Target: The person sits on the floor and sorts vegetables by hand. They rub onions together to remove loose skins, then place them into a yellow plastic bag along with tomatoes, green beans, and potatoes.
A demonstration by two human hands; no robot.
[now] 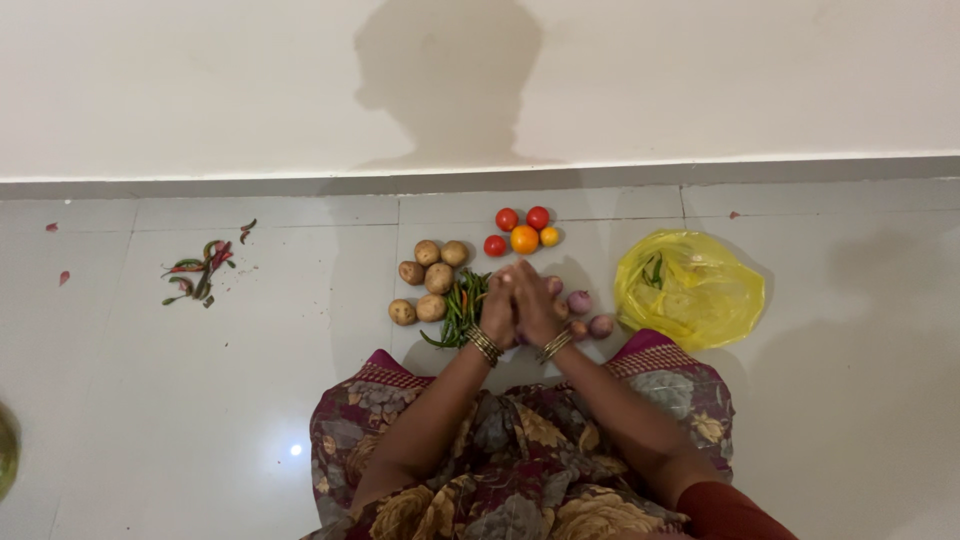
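My left hand (497,308) and my right hand (536,304) are pressed palm to palm, fingers pointing away from me, just above the floor. Whether anything lies between the palms is hidden. Both wrists wear bangles. Right under and left of the hands lies a heap of green chillies (461,306). Several small purple onions (580,301) lie just right of the hands. Several potatoes (437,278) sit to the left, beyond the chillies. Red and orange tomatoes (523,238) are grouped further out, toward the wall.
A crumpled yellow plastic bag (690,292) with something green inside lies on the right. Red and green chilli scraps (200,270) are scattered far left on the tiled floor. The wall's grey skirting (300,184) runs behind. My patterned lap (520,450) fills the near foreground.
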